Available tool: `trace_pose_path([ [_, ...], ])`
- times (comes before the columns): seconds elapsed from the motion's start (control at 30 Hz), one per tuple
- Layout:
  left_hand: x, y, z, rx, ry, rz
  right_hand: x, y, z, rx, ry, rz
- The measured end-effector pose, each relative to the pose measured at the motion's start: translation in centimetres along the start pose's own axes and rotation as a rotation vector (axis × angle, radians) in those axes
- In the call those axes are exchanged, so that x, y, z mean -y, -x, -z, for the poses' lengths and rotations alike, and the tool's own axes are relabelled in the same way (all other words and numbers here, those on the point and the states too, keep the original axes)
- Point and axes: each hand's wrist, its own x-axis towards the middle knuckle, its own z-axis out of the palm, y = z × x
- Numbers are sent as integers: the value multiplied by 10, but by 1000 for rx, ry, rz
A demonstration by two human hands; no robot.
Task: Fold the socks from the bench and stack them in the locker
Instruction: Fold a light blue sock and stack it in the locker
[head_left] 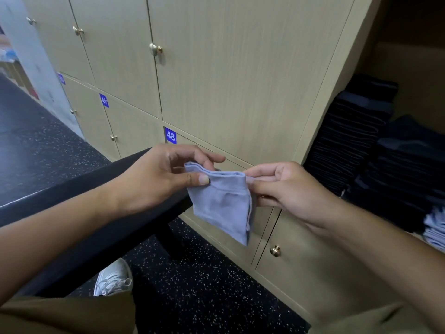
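Lavender-blue cloth, a folded sock (222, 201), hangs in mid-air at the centre of the view, in front of the pale wood locker doors (228, 75). Its top edge is stretched level between two hands and its lower corner droops toward 6 o'clock. The left hand (156, 174) pinches the top corner at 9 o'clock of the sock, thumb on the near face and curled fingers behind. The right hand (286, 189) pinches the opposite corner at 3 o'clock between thumb and forefinger, the other fingers curled below. A black bench (72, 189) runs from 10 o'clock toward 7 o'clock under the left forearm. At 12 o'clock of the left hand a blue number plate (170, 135) reads 48. At 3 o'clock the open locker (414, 68) holds stacks of dark folded socks (356, 141), with a small pile of light blue socks (435, 227) at its near edge. A white shoe (115, 278) stands on the speckled floor (204, 285) at 7 o'clock.
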Motion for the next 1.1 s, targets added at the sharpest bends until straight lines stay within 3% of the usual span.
trace_pose_path([
  [0.23,0,-1,-9,50,-253,-49,2,-2,2,-53,16,34],
  [0.37,0,-3,-13,-2,-254,-12,6,1,1,-22,70,80],
  [0.63,-3,-3,-13,-125,14,144,9,3,-1,14,56,94],
  [0.9,-10,-7,-17,-294,342,184,17,11,3,-257,-73,276],
  [1.1,-20,-6,-17,-320,552,201,12,17,15,-115,50,166],
])
